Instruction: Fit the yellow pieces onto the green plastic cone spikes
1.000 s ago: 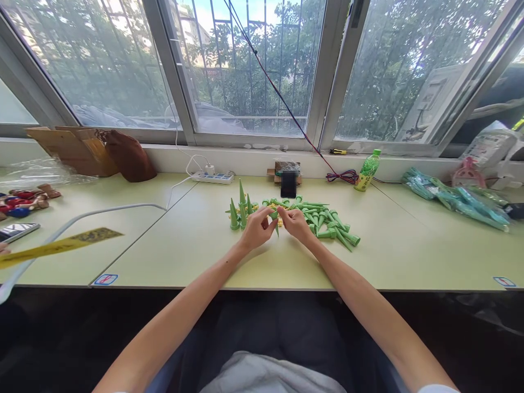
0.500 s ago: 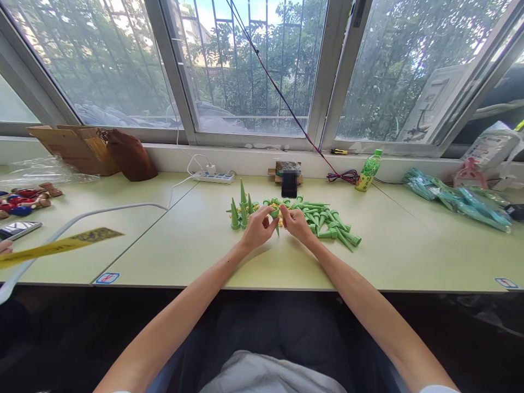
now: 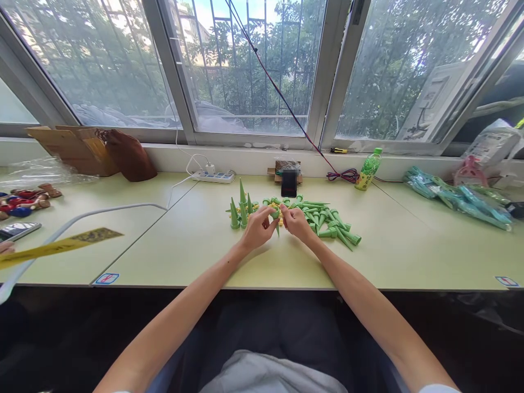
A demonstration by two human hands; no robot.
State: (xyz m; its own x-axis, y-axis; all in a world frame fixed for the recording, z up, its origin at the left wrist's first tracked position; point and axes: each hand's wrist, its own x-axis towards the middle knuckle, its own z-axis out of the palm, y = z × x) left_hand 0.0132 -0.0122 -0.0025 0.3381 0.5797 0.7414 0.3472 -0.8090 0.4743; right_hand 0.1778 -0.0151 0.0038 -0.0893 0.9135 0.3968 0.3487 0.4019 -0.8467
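My left hand (image 3: 258,226) is closed on a green plastic spike (image 3: 275,214), its wide end up and its thin tip pointing down. Close beside the spike's wide end, my right hand (image 3: 297,224) has its fingers pinched; whatever is between them is too small or hidden to make out. Several green spikes stand upright (image 3: 234,215) left of my hands, tips up. A loose heap of green spikes (image 3: 327,224) lies to the right. Small yellow pieces (image 3: 256,207) are scattered behind my hands, partly covered by them.
Behind the pile are a phone (image 3: 289,183) and a small cardboard box (image 3: 271,172). A green bottle (image 3: 369,169), a power strip (image 3: 213,177) and teal plastic packages (image 3: 458,199) are also on the table. At left, a person's hand (image 3: 6,247) is near a yellow strip (image 3: 61,246).
My right fingertips have shifted slightly at the top of the held spike, whose wide end has tilted a little. Otherwise the hands stay in place.
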